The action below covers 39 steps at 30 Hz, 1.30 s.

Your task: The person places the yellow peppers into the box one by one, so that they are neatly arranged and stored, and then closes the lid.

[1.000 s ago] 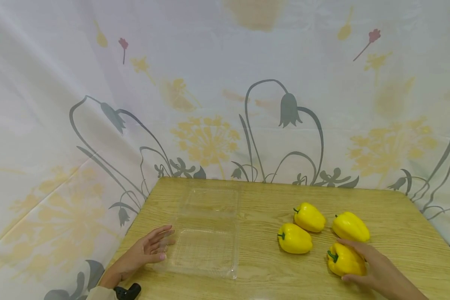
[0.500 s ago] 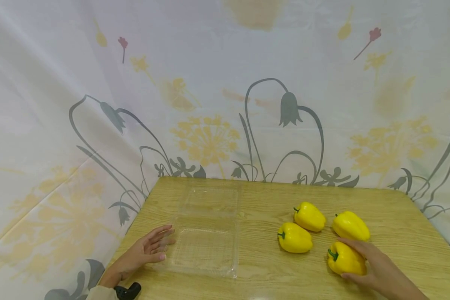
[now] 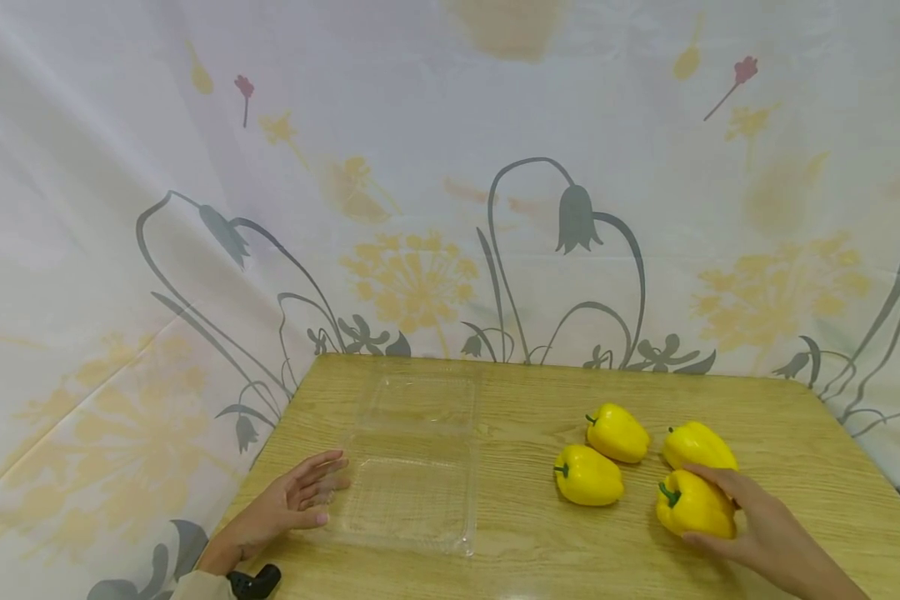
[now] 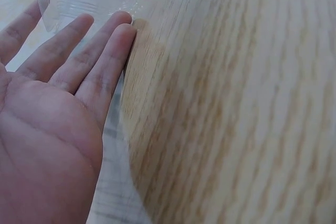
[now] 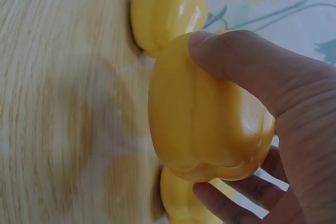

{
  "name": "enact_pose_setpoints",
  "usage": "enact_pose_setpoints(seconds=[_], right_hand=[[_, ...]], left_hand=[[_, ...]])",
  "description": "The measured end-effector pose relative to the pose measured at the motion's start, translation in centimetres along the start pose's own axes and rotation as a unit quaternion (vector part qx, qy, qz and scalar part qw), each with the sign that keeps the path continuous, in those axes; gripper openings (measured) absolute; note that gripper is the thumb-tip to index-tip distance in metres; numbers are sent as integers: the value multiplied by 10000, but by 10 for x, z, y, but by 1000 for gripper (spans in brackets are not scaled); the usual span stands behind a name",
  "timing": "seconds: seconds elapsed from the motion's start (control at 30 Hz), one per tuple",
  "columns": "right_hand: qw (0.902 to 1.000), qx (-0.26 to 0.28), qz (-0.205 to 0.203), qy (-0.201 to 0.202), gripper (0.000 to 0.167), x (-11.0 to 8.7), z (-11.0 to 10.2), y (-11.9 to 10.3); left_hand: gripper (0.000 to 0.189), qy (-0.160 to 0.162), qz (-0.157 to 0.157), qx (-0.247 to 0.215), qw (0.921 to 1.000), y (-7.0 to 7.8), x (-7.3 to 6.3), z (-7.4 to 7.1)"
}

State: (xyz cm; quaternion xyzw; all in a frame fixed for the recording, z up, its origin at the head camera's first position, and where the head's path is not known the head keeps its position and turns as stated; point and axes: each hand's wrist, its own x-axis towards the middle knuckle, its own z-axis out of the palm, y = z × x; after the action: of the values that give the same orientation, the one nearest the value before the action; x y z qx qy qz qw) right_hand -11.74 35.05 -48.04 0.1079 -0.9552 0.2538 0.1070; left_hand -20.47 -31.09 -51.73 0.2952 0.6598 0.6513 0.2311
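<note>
My right hand [image 3: 757, 525] grips a yellow bell pepper [image 3: 694, 505] with a green stem, thumb on one side and fingers on the other. In the right wrist view the held bell pepper [image 5: 202, 114] fills the middle, with the thumb across it. Three more yellow peppers lie close by: one just behind the held one [image 3: 699, 447], a front-left pepper [image 3: 588, 477] and a back-left pepper [image 3: 618, 433]. At the left, my left hand [image 3: 288, 504] rests with fingers extended at the side of a clear plastic clamshell box [image 3: 412, 500]. In the left wrist view the fingertips [image 4: 122, 18] meet its edge.
The clamshell lies open on the wooden table [image 3: 525, 517], its other half [image 3: 423, 400] towards the back. A floral curtain [image 3: 435, 167] hangs behind the table and along its left side. A black strap device [image 3: 255, 582] sits on the left wrist.
My right hand has raised the gripped bell pepper slightly, and it now overlaps the pepper behind it more. The left hand and the clamshell have stayed put.
</note>
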Motion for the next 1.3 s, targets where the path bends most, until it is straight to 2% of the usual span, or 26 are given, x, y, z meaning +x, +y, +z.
enact_pose_setpoints(seconds=[0.37, 0.67, 0.87, 1.13, 1.3], right_hand=[[9993, 113, -210, 299, 74, 8, -6, -11], [9988, 184, -356, 288, 77, 16, -8, -23], [9992, 183, -240, 243, 79, 22, -7, -30], [9974, 463, -432, 349, 78, 28, -4, -39], [9971, 501, -462, 325, 77, 32, -2, -45]], left_hand=[[78, 81, 101, 54, 9999, -1, 0, 0], [77, -55, 183, 112, 9998, -1, 0, -2], [75, -199, 214, 126, 9995, -1, 0, -4], [74, -204, 209, 61, 9996, -1, 0, -3], [75, -116, 91, 47, 9999, 1, 0, -1]])
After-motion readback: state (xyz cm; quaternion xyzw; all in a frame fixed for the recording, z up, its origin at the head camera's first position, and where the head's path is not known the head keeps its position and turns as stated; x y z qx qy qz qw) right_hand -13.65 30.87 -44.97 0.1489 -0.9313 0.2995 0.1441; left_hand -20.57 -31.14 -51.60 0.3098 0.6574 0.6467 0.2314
